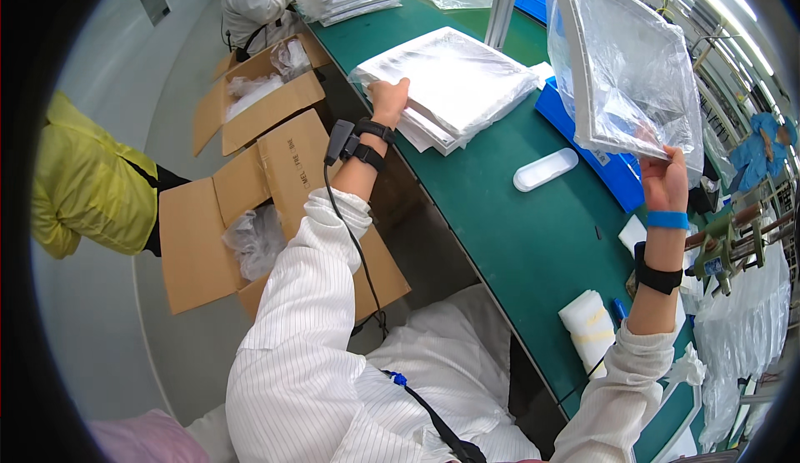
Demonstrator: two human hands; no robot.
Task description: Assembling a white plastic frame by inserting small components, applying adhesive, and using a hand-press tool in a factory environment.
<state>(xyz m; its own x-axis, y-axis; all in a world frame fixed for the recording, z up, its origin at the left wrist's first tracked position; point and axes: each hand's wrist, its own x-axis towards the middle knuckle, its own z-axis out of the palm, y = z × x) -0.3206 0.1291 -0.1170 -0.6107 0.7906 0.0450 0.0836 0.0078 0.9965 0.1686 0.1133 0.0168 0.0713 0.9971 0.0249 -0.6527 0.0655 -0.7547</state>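
Note:
My left hand [387, 102] is closed at the near left corner of a stack of flat white panels [458, 80] in clear plastic bags. Its thumb lies over the edge; the other fingertips are partly hidden. Raised at the right, my right hand [665, 185] pinches the lower corner of a white-rimmed flat panel in a clear plastic bag [629, 63]. That panel is tilted up, above a long blue bin [596, 159]. Between the hands, a white oblong tray [546, 170] lies on the green table [508, 238].
Open cardboard boxes [196, 246] with clear bags stand left of the table. A white folded cloth roll [588, 330] lies near my right forearm, beside a green metal clamp-like fixture [718, 259]. A metal post [503, 9] rises behind the stack. Co-workers [92, 175] are at the left and far end.

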